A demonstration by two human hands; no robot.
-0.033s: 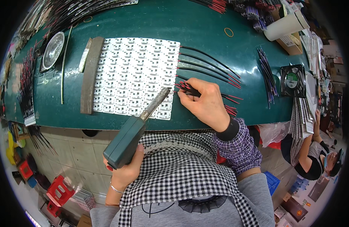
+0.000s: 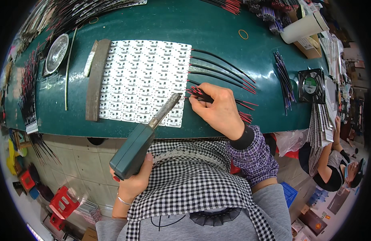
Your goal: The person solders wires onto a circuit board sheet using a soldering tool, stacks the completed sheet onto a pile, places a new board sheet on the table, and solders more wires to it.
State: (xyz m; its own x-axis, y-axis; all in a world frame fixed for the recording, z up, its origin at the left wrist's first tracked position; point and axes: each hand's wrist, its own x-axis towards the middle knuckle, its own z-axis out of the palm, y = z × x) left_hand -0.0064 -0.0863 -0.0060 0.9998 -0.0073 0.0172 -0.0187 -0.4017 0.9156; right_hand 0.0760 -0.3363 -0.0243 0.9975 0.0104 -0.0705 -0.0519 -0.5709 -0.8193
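Observation:
A white sheet of small circuit boards (image 2: 143,80) lies on the green table, with several black wires (image 2: 221,70) running off its right edge. My left hand (image 2: 138,178) is closed round the dark green handle of a soldering gun (image 2: 134,150). The gun's metal tip rests over the sheet's right edge, close to my right hand's fingertips. My right hand (image 2: 219,106) pinches a bundle of black wires with red ends (image 2: 200,94) beside that edge. The tail of the bundle comes out below the hand. Whether the tip touches a wire is too small to tell.
A metal bar (image 2: 98,80) lies along the sheet's left edge. Further left are a round metal dish (image 2: 57,54) and a thin rod (image 2: 70,68). To the right sit a wire bundle (image 2: 284,80), a small fan (image 2: 311,86) and a white cup (image 2: 304,28). Another person (image 2: 334,166) works at right.

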